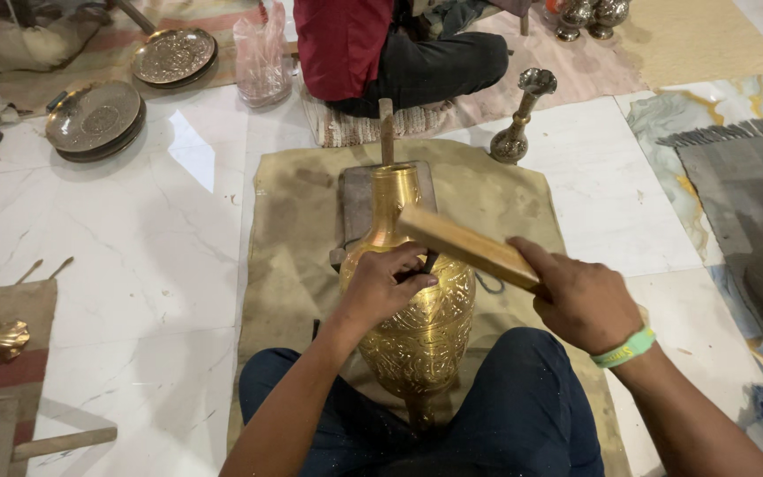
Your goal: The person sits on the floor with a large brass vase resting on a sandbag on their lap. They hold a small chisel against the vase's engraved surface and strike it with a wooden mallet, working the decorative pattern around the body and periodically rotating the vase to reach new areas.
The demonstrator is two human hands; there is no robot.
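Two hands on the job: the engraved golden brass vase (412, 309) lies between the knees on a tan cloth (284, 212), neck pointing away. The left hand (380, 287) pinches a thin dark metal chisel (426, 262) against its shoulder. The right hand (583, 303) is wrapped around a flat wooden mallet block (467, 246), angled just above the chisel's top.
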